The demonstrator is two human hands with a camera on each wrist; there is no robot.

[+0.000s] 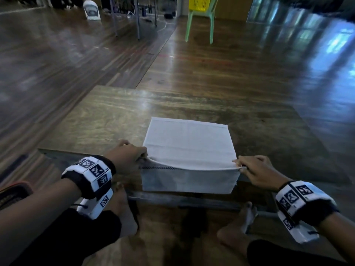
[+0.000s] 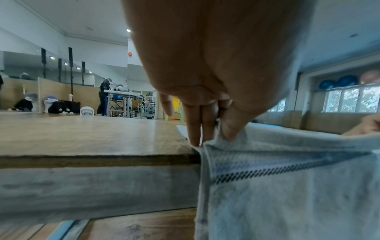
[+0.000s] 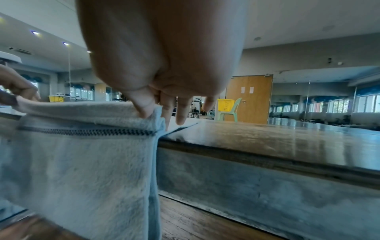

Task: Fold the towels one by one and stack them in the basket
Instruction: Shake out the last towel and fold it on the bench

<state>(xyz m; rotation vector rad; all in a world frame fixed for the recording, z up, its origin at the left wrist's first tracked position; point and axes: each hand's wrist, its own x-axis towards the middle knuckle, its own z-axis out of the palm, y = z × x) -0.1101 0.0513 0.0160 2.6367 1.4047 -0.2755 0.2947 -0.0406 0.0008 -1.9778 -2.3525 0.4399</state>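
A white towel (image 1: 189,143) with a dark stitched stripe lies on the low wooden table (image 1: 107,116), and its near part hangs over the front edge. My left hand (image 1: 132,155) pinches the towel's near left corner (image 2: 218,139) between thumb and fingers. My right hand (image 1: 249,167) pinches the near right corner (image 3: 152,113) the same way. Both hands sit at the table's front edge, and the towel's top layer is lifted slightly between them. A yellow basket (image 1: 199,3) sits on a green chair far across the room.
The green plastic chair (image 1: 199,24) stands far ahead on the wooden floor. A white device (image 1: 91,10) lies on the floor at the far left. My bare feet (image 1: 123,206) are under the table's front rail. Other people sit and stand far off in the left wrist view.
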